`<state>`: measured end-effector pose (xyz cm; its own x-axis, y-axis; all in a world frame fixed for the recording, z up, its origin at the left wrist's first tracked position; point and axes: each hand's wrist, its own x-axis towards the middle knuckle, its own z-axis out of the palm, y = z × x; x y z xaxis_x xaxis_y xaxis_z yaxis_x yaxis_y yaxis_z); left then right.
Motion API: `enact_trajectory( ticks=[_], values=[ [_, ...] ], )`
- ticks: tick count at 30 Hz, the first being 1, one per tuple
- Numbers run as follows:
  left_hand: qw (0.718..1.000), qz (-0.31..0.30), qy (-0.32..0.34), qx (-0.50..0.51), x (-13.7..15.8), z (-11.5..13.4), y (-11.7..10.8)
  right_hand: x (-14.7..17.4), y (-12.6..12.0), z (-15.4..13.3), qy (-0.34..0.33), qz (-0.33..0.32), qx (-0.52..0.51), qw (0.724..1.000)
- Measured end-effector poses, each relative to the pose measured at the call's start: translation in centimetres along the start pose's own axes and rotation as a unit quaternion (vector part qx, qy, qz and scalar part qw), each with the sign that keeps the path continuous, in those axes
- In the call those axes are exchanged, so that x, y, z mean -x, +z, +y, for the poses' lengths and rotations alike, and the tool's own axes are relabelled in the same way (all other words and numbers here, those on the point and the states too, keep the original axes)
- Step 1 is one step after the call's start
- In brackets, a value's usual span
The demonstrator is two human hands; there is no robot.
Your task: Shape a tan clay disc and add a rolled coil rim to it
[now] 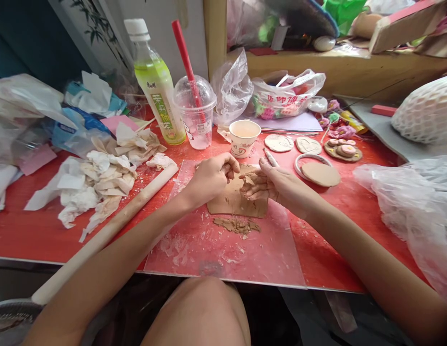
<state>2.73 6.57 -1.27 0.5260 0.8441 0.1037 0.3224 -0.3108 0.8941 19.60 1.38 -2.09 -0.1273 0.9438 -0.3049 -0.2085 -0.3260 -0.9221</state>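
Clay slab point(238, 204) lies directly in front of you, flat on a clear plastic sheet point(255, 262) over the red table point(18, 233), underneath and between your two hands. Your left hand point(215, 177) is above its left and far part; your right hand point(272, 185) reaches in from the right, fingers crossing over its right side. Neither hand is clearly nearer. Its near edge runs left to right, facing you; because your hands cover much of the rest, you cannot be told for sure which way its long axis runs.

Your left fingers are curled in toward the palm, and whether they pinch anything cannot be told. Your right hand is spread, fingers extended toward the left, with a small torn clay piece point(249, 179) on them.

The slab is light brown, thin and roughly straight along its near edge, with small dark nicks on its surface. Just beside that edge, on your side, lies a ragged strip of clay crumbs point(238, 225). Beyond your hands stands a paper cup point(241, 146).
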Motion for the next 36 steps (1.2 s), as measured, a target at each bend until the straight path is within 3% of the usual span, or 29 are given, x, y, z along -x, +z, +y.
enact_trajectory(
  ticks=[4,8,14,24,36],
  values=[
    [0.999,0.029,0.007,0.013,-0.5,-0.5,-0.1,0.0,-0.2,-0.1,-0.033,-0.027,0.028,0.999],
    [0.997,0.075,-0.01,-0.024,-0.7,-0.3,-0.2,0.1,-0.3,-0.2,-0.081,-0.008,0.069,0.994],
    [0.997,0.029,-0.022,0.064,-0.4,0.3,-0.1,0.3,-0.4,-0.4,-0.105,-0.022,0.115,0.988],
    [0.999,0.028,-0.026,0.034,-0.1,0.3,0.0,0.7,-0.1,-0.1,-0.148,-0.083,0.135,0.976],
    [0.998,0.035,-0.055,-0.007,0.3,0.2,0.0,0.8,0.2,-0.3,-0.164,-0.035,0.064,0.984]
  ],
)
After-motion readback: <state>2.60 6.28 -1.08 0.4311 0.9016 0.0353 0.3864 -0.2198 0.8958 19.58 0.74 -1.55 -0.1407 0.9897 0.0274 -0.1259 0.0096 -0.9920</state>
